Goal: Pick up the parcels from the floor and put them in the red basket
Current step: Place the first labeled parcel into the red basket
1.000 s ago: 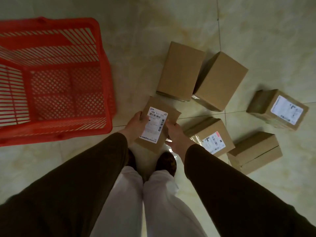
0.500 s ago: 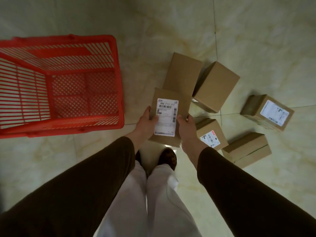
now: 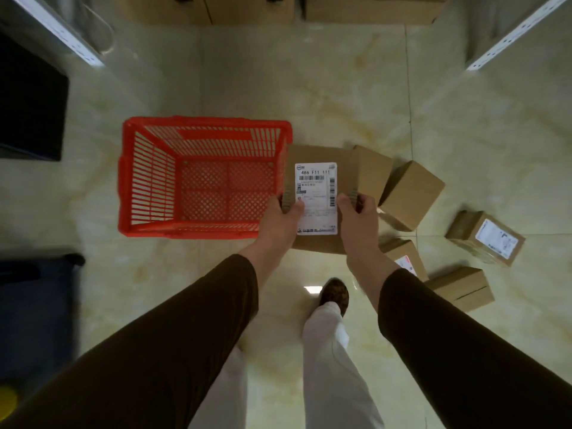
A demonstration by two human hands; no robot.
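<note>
I hold a brown cardboard parcel (image 3: 318,156) with a white shipping label facing up, lifted off the floor just right of the red basket (image 3: 148,181). My left hand (image 3: 283,221) grips its left edge and my right hand (image 3: 356,216) grips its right edge. The basket stands on the floor with nothing inside. Several more cardboard parcels lie on the floor to the right: a plain one (image 3: 410,195), one partly hidden behind the held parcel (image 3: 373,171), a labelled one (image 3: 486,238), another (image 3: 459,287), and one under my right forearm (image 3: 402,255).
Metal shelf posts (image 3: 62,35) (image 3: 513,35) flank the aisle, with large cartons (image 3: 365,7) at the far end. A black object (image 3: 31,109) sits at the left and a dark blue bin (image 3: 34,314) at the lower left. My shoe (image 3: 334,294) is on the tiled floor.
The parcel has been raised higher and carried left toward the basket's right rim. The view has risen and pulled back, so the basket now sits near the middle.
</note>
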